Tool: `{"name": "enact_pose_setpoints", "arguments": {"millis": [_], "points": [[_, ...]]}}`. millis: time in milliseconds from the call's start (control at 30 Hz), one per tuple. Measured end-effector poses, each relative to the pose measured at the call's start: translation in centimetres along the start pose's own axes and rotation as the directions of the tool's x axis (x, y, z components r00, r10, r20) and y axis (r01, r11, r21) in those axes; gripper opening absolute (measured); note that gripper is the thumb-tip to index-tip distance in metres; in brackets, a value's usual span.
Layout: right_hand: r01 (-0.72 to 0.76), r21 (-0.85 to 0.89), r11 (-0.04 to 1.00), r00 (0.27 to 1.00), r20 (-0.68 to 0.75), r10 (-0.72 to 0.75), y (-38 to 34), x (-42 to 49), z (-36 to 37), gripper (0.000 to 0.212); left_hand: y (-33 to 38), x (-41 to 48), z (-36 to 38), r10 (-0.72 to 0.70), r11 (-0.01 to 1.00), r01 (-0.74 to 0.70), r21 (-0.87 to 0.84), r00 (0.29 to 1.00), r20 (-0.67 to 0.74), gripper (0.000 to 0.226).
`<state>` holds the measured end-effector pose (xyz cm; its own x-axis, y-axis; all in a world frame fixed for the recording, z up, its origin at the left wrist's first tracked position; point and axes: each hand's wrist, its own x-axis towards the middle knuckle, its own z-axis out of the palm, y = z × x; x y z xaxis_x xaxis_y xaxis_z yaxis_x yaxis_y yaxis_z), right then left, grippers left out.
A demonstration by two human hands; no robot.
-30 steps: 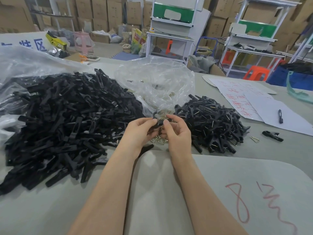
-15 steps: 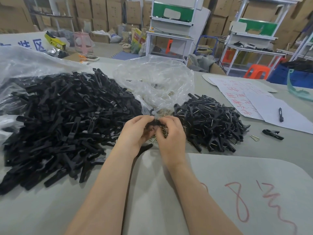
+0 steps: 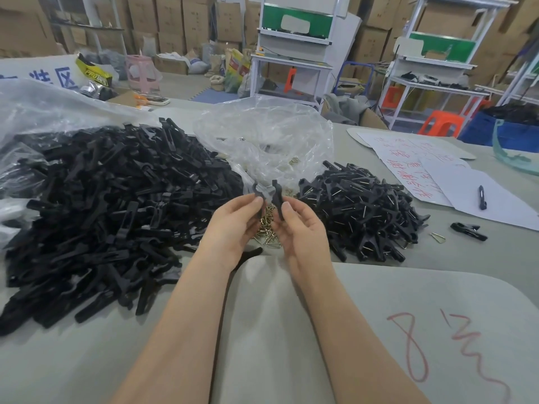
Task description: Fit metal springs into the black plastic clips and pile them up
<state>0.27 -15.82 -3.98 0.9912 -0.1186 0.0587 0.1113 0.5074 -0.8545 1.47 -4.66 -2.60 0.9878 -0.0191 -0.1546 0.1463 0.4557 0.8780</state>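
Observation:
My left hand (image 3: 233, 228) pinches one black clip half (image 3: 258, 191) upright, and my right hand (image 3: 300, 228) pinches a second black clip half (image 3: 277, 196) just beside it. Both halves stand apart above a small heap of brass-coloured springs (image 3: 267, 228) on the table. A large pile of loose black clip halves (image 3: 102, 205) spreads to the left. A smaller pile of assembled clips with springs (image 3: 367, 211) lies to the right.
A crumpled clear plastic bag (image 3: 268, 138) sits behind the springs. White sheets with red writing (image 3: 423, 170) and a pen (image 3: 481, 197) lie at the right, with one lone clip (image 3: 468, 231) and a loose spring (image 3: 437, 237). A grey mat (image 3: 379, 330) covers the near table.
Both hands have lifted and turned palms up. The two clip halves, held close together before, now stand apart between the fingertips.

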Motion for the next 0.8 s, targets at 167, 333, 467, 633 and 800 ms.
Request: {"name": "enact_pose_setpoints", "arguments": {"millis": [167,333,467,633,800], "points": [[-0.135,0.142,0.981,0.99,-0.031,0.141,-0.14,0.45,-0.12,0.012,-0.36,-0.26,0.61,0.066,0.976,-0.071,0.206,0.997,0.033,0.012],[-0.16,0.126,0.979,0.985,-0.049,0.168,-0.09,0.72,-0.24,0.009,-0.43,-0.15,0.45,0.072,0.956,-0.086,0.28,0.996,0.06,0.016],[-0.169,0.117,0.979,0.984,-0.027,0.173,-0.22,0.8,-0.38,0.009,-0.46,-0.3,0.47,0.056,0.947,-0.079,0.312,0.995,0.082,0.017],[-0.184,0.097,0.978,0.983,0.031,0.181,-0.11,0.98,-0.58,0.02,-0.26,-0.31,0.43,0.057,0.94,-0.092,0.329,0.992,0.114,0.013],[-0.218,0.063,0.974,0.973,0.096,0.211,-0.23,1.0,-0.93,0.033,-0.16,-0.45,0.56,0.021,0.963,-0.061,0.263,0.988,0.151,0.019]]}}
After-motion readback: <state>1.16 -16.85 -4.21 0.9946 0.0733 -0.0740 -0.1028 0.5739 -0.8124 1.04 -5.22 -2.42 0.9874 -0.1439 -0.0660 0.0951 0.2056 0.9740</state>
